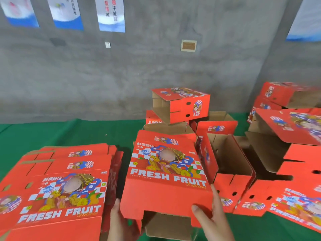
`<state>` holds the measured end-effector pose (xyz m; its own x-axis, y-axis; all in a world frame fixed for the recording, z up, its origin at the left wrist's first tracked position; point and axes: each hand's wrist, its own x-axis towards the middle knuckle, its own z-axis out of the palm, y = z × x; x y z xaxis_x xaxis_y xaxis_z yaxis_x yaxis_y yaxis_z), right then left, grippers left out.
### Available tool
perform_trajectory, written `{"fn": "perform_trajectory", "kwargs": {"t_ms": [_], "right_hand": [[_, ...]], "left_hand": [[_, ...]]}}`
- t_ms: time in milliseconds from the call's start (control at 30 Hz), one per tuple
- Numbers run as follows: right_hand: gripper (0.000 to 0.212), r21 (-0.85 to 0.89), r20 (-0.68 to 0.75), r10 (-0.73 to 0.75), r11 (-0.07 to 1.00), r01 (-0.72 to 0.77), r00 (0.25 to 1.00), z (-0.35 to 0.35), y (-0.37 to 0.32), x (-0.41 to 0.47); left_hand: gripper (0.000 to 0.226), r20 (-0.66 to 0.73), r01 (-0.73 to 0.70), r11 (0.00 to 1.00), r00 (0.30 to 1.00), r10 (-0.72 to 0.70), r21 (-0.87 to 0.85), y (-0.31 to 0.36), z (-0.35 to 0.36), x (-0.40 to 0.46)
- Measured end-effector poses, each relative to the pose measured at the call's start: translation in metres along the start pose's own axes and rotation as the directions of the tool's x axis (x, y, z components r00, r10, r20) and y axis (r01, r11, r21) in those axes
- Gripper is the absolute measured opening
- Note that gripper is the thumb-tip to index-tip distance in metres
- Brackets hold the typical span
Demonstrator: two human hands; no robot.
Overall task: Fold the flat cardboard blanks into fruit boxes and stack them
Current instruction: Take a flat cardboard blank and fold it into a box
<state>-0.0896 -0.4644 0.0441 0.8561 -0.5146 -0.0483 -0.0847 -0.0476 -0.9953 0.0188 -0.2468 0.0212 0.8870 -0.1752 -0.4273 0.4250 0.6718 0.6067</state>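
While half-formed, red printed cardboard fruit box (pixel 166 173) held up off green cloth-covered table (pixel 73 133), printed FRESH FRUIT panel facing upward, open brown end toward the viewer so the bottom flaps stay reachable. Left hand (pixel 116 221) against the box's near left corner, fingers mostly hidden behind the red flap, so grip there cannot be told. Right hand (pixel 211 212) clamped on the near right corner, thumb on top of the red panel, fingers up the side wall: likely squaring the sleeve before tucking. Pile of flat red cardboard blanks (pixel 57 186) lying just left of the box, kept within easy reach as supply. Loose heap of finished red boxes (pixel 182 106) behind against grey concrete wall (pixel 104 70), with further open red boxes (pixel 231 162) to the right, apparently parked clear of the working spot. Judged early in this box's folding; stacking not yet done.
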Motion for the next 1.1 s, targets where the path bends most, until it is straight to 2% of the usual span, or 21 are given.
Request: {"fn": "perform_trajectory", "kwargs": {"t_ms": [33, 67, 100, 133, 167, 200, 233, 267, 333, 400, 467, 600, 700, 733, 800, 900, 933, 1000, 1033, 1067, 1100], "right_hand": [[0.094, -0.037, 0.043, 0.024, 0.999, -0.023, 0.999, 0.005, 0.005, -0.005], [0.097, -0.028, 0.066, 0.065, 0.998, -0.064, 0.996, 0.005, 0.011, -0.009], [0.099, -0.09, 0.046, 0.081, 0.993, -0.077, 0.996, 0.002, 0.013, -0.01], [0.1, -0.147, 0.048, 0.07, 0.987, -0.062, 0.996, -0.001, 0.014, -0.012], [0.1, -0.191, 0.065, 0.062, 0.98, -0.049, 0.996, -0.003, 0.012, -0.016], [0.098, -0.216, 0.101, 0.047, 0.976, -0.024, 0.994, -0.003, 0.009, -0.022], [0.094, -0.231, 0.099, 0.033, 0.973, -0.01, 0.995, -0.005, 0.007, -0.026], [0.088, -0.241, 0.084, 0.015, 0.971, 0.006, 0.996, -0.008, 0.006, -0.025], [0.076, -0.228, 0.061, -0.033, 0.973, 0.046, 0.998, -0.018, -0.002, -0.024], [0.068, -0.209, 0.055, -0.088, 0.973, 0.097, 0.995, -0.027, -0.014, -0.023], [0.061, -0.182, 0.053, -0.113, 0.976, 0.12, 0.992, -0.033, -0.029, -0.023], [0.058, -0.144, 0.01, -0.133, 0.981, 0.134, 0.991, -0.033, -0.042, -0.018], [0.071, -0.186, -0.003, -0.068, 0.98, 0.066, 0.998, -0.021, -0.032, -0.011], [0.077, -0.208, -0.002, -0.047, 0.977, 0.045, 0.999, -0.017, -0.027, -0.008], [0.075, -0.244, -0.03, -0.022, 0.97, 0.014, 0.999, -0.013, -0.019, -0.001], [0.05, -0.3, -0.117, 0.035, 0.951, -0.069, 0.992, -0.013, -0.007, 0.009], [0.044, -0.312, -0.109, 0.052, 0.946, -0.084, 0.993, -0.011, -0.003, 0.011], [0.037, -0.298, -0.079, 0.078, 0.949, -0.098, 0.994, -0.005, 0.001, 0.012], [0.035, -0.275, -0.072, 0.083, 0.956, -0.1, 0.994, -0.003, 0.002, 0.012], [0.032, -0.245, -0.072, 0.08, 0.965, -0.096, 0.994, -0.001, 0.002, 0.012], [0.03, -0.217, -0.079, 0.069, 0.973, -0.085, 0.994, 0.001, 0.003, 0.012]], "left_hand": [[0.061, -0.002, -0.004, 0.994, 1.0, 0.005, 0.108, -0.004, -0.01, 0.003], [0.074, -0.105, 0.0, 0.952, 0.994, 0.034, 0.305, -0.005, -0.015, 0.002], [0.078, -0.179, 0.027, 0.931, 0.983, 0.041, 0.365, -0.004, -0.018, 0.003], [0.064, -0.141, 0.009, 0.946, 0.989, 0.038, 0.324, 0.002, -0.028, -0.002], [0.045, -0.087, 0.024, 0.978, 0.996, -0.006, 0.206, 0.001, -0.038, 0.001], [0.039, -0.081, -0.026, 0.99, 0.996, 0.037, 0.135, 0.008, -0.045, -0.004], [0.038, -0.099, -0.09, 0.977, 0.989, 0.11, 0.196, 0.006, -0.047, -0.007], [0.039, -0.103, -0.132, 0.924, 0.978, 0.179, 0.359, 0.005, -0.048, -0.011], [0.06, -0.083, -0.098, 0.862, 0.984, 0.16, 0.497, 0.005, -0.035, -0.022], [0.085, -0.01, -0.163, 0.777, 0.977, 0.212, 0.608, 0.005, -0.037, -0.032], [0.089, 0.077, -0.231, 0.741, 0.969, 0.236, 0.631, 0.012, -0.032, -0.041], [0.056, 0.082, -0.309, 0.607, 0.925, 0.371, 0.732, 0.012, -0.024, -0.046], [0.026, -0.023, -0.287, 0.602, 0.891, 0.453, 0.745, 0.011, -0.029, -0.045], [0.026, -0.034, -0.261, 0.609, 0.902, 0.43, 0.749, 0.013, -0.031, -0.042], [0.053, 0.013, -0.174, 0.575, 0.962, 0.274, 0.799, 0.016, -0.034, -0.036], [0.105, 0.067, -0.043, 0.478, 0.997, -0.035, 0.878, 0.025, -0.027, -0.033], [0.118, 0.1, -0.065, 0.41, 0.993, -0.064, 0.91, 0.028, -0.024, -0.032], [0.128, 0.199, -0.202, 0.262, 0.979, 0.04, 0.944, 0.034, -0.018, -0.026], [0.125, 0.277, -0.283, 0.301, 0.959, 0.062, 0.911, 0.036, -0.016, -0.021], [0.122, 0.355, -0.344, 0.414, 0.933, 0.053, 0.843, 0.038, -0.011, -0.019], [0.12, 0.409, -0.369, 0.476, 0.912, 0.022, 0.798, 0.038, -0.008, -0.015]]}}
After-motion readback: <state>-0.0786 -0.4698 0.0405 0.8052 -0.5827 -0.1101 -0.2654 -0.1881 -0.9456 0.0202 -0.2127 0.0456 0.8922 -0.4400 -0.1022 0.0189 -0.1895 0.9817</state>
